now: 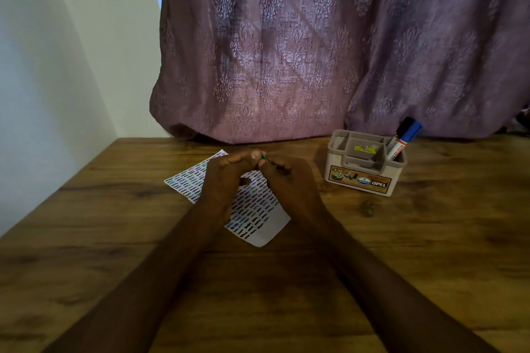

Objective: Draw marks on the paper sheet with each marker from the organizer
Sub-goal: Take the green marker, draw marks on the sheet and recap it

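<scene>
Hands meet above the dash-covered white paper sheet [258,209] mid-table: left hand [229,172] and right hand [286,178] both pinch a slim green marker [263,157], light, rigid, probably best gripped mid-barrel.

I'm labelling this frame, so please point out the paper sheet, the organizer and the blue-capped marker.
paper sheet [259,209]: head view, on its marked lower right part.
organizer [360,180]: head view, on its front wall label.
blue-capped marker [411,129]: head view, on its blue cap.
</scene>
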The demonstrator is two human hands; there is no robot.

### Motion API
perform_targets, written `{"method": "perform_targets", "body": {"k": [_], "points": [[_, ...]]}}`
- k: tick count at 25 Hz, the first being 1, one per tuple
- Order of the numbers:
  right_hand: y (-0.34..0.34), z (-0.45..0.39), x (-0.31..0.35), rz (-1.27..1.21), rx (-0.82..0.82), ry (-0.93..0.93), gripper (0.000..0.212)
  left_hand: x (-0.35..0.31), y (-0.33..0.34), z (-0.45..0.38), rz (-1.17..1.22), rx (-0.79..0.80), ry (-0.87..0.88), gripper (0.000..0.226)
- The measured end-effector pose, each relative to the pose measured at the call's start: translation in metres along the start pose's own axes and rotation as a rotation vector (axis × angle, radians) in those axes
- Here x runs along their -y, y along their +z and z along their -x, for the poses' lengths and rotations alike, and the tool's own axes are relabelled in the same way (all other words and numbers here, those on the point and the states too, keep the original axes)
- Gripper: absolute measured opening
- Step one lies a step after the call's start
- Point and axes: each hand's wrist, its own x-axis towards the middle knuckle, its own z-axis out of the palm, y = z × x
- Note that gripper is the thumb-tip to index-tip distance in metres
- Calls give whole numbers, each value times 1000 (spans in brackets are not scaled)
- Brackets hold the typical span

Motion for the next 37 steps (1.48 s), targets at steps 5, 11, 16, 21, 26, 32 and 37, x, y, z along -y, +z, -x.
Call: {"method": "perform_targets", "body": {"k": [5, 11, 16, 21, 26, 32, 37], "points": [[3, 0, -1, 79, 18, 19, 31, -1, -1, 0, -4, -49, -48, 18], [4, 0, -2, 99, 47, 72, 25, -2, -1, 2, 36, -67, -60, 16], [-1, -2, -4, 85, 155, 115, 35, -6, -10, 0, 10, -17, -64, 19], [-5, -8, -1, -150, 182, 554, 28, -10, -18, -11, 31, -62, -83, 17], [-23, -16, 4, -789, 185, 707, 9, -10, -34, -14, -562, 216, 75, 26], [-34, -10, 2, -1216, 252, 780, 49, 3, -36, -13, -990, 559, 65, 14], [-28, -10, 0, -782, 199, 676, 25, 7, -49, -19, -1041, 536, 94, 29]]}}
